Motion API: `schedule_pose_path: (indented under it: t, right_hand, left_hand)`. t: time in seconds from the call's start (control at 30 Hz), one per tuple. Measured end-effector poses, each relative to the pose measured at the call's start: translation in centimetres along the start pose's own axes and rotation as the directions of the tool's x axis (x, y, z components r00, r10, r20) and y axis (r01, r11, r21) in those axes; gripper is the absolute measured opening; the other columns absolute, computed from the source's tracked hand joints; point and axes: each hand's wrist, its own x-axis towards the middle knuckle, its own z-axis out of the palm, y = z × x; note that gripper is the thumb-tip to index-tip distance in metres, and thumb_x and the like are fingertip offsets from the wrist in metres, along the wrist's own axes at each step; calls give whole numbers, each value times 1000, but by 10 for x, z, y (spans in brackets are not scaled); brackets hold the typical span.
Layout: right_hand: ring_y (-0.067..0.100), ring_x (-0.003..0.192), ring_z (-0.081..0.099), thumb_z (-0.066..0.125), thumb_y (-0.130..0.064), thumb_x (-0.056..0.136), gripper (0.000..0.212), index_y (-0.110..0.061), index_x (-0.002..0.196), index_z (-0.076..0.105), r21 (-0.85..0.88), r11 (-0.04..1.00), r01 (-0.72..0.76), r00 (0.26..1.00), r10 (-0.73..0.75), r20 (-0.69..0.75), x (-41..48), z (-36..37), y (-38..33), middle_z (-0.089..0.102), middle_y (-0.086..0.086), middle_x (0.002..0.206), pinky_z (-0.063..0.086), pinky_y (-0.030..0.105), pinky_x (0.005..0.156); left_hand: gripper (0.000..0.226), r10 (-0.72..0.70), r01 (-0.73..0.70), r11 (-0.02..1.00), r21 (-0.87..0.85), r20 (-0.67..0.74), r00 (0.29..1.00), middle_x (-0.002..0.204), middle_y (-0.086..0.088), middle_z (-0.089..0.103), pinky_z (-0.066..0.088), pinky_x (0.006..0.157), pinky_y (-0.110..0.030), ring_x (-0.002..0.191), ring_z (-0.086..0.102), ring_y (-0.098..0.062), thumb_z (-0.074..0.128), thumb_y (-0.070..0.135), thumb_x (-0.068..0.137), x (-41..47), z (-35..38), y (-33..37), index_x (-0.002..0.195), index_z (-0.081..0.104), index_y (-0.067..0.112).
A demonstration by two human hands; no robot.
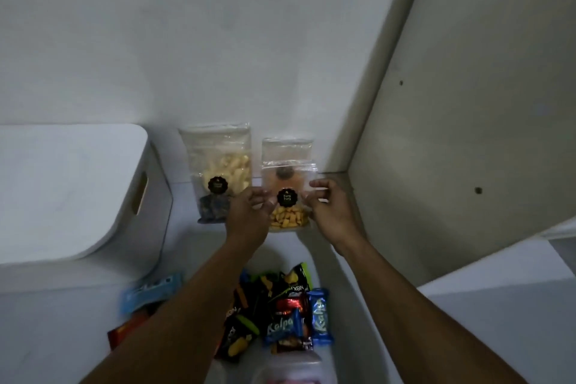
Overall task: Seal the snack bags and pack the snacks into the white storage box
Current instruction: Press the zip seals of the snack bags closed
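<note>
A clear snack bag (290, 212) with a black round label and yellow-orange pieces stands near the back wall. My left hand (249, 212) pinches its left edge and my right hand (327, 209) pinches its right edge. Behind it leans a second clear bag (286, 150) with orange contents. To the left stands a taller clear bag (221, 162) of pale puffs, with a small dark bag (212, 209) in front of it. The white storage box (299, 362) lies below my arms and holds several wrapped snacks (290, 312).
A white lidded bin (71, 190) with a handle slot stands at the left. A blue packet (149, 290) and a red packet (124, 330) lie on the surface left of the box. A beige panel (467, 103) closes the right side.
</note>
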Motion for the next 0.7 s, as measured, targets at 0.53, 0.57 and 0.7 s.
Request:
schedule_pose_path:
  t: [0.53,0.57,0.7]
  right_hand:
    - [13,88,66,69,-12,91,27,-28,108,56,-105,994,-15,999,9,-54,49,11,27,65,-6,94,58,35,76]
    - [16,90,67,69,-12,91,28,-29,109,56,-113,993,-22,998,16,-53,49,11,26,66,-4,95,59,37,78]
    - [19,93,68,66,-7,89,36,-30,116,57,-156,987,-28,997,16,-77,46,10,19,65,-9,91,58,39,81]
  left_hand:
    - [17,30,-5,989,146,-173,984,94,-5,71,56,79,-27,88,66,-15,66,0,87,33,32,-15,103,69,6]
    - [18,22,3,990,139,-179,984,92,-4,70,55,75,-20,88,66,-15,65,-2,87,34,33,-15,104,68,5]
    - [28,59,-13,971,238,-184,981,88,-3,69,42,56,0,72,60,-5,59,-8,85,32,36,-7,108,68,6]
